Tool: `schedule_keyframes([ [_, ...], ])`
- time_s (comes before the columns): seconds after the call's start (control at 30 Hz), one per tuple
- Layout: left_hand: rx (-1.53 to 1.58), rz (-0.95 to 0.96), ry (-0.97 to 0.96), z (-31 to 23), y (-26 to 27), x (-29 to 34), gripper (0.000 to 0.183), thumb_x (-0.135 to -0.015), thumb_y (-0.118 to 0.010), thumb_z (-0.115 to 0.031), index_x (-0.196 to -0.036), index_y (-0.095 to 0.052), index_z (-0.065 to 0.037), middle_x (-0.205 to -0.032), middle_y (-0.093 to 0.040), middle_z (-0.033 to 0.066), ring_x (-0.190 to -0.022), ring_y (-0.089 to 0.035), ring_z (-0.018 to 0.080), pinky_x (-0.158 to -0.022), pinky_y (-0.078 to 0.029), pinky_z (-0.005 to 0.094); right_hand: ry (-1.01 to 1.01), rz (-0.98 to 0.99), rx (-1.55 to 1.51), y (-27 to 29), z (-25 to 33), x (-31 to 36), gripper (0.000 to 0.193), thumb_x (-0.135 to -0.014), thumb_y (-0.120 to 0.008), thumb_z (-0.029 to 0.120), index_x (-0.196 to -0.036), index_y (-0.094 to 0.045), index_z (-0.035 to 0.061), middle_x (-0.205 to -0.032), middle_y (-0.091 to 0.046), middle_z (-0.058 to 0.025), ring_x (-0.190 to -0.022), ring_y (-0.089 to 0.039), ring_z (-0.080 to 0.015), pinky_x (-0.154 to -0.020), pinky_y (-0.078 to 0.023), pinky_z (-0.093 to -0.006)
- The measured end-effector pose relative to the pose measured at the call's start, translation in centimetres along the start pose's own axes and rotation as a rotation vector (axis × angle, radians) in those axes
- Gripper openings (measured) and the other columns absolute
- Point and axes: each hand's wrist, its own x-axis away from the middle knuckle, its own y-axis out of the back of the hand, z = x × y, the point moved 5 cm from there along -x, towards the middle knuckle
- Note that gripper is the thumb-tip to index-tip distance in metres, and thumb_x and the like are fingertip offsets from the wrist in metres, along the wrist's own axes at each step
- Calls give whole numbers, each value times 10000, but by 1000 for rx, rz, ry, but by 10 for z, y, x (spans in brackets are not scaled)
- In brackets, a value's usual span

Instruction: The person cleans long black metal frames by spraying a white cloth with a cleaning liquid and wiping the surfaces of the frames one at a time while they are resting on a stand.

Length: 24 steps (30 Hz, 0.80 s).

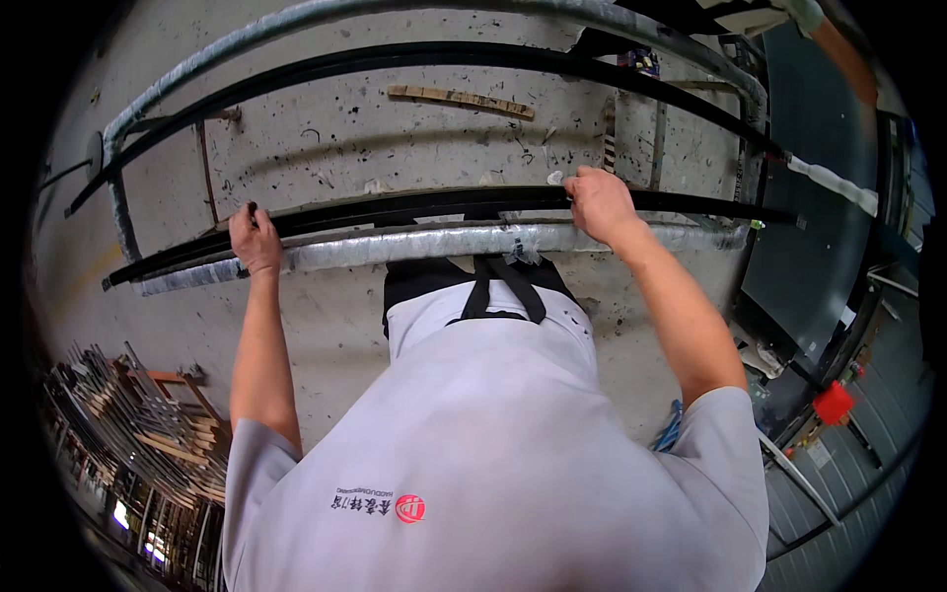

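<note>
A long black bar [414, 205], which looks like a frame profile, lies from left to right in front of me along a rail wrapped in silvery film [395, 247]. My left hand [256, 241] is closed at the bar's left part. A small dark tip sticks up between its thumb and fingers; what it belongs to is unclear. Farther right, my right hand [602, 205] is closed over the bar, fingertips at its far edge. Its palm side is hidden. A second black bar [424, 54] lies across the far side of the stand, out of reach of both hands.
The wrapped stand's far rail [326, 12] curves beyond the bars. On the floor lies a wooden strip [462, 101]. Dark panels [804, 237] stand at the right, with another person's arm [843, 59] above them. Racked lengths of profile [138, 424] fill the lower left.
</note>
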Motion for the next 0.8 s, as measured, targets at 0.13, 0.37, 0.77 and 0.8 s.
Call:
schedule_keyframes([
  [0.13,-139,-107,-140,36,-6,2,181,-888,-604,-115,-1015,-685,-13,-983,-677,156,-957,-621,341,-873,-491,428,20,109,86,-12,1,-10,67,-713,-640,18,-777,-628,34,-846,-596,-160,-883,-627,-373,-770,-520,-476],
  [0.37,-227,-23,-156,47,-10,13,315,-938,-490,-258,-1039,-685,-33,-1094,-654,154,-1077,-569,329,-1009,-385,444,129,185,-28,-28,5,-23,84,-731,-668,57,-807,-632,53,-870,-598,-162,-871,-630,-373,-777,-516,-481],
  [0.77,-193,-8,-130,45,-6,3,220,-878,-561,-222,-909,-687,-44,-940,-630,127,-951,-567,317,-943,-407,445,359,235,-253,-58,175,-113,124,-726,-683,82,-815,-614,29,-857,-633,-202,-866,-637,-418,-748,-528,-511],
  [0.8,-180,-32,-133,45,-3,3,215,-875,-562,-218,-899,-686,-44,-926,-630,123,-947,-569,316,-941,-410,443,302,327,-201,-56,161,-109,129,-731,-691,90,-823,-623,30,-879,-646,-201,-881,-639,-420,-760,-530,-510],
])
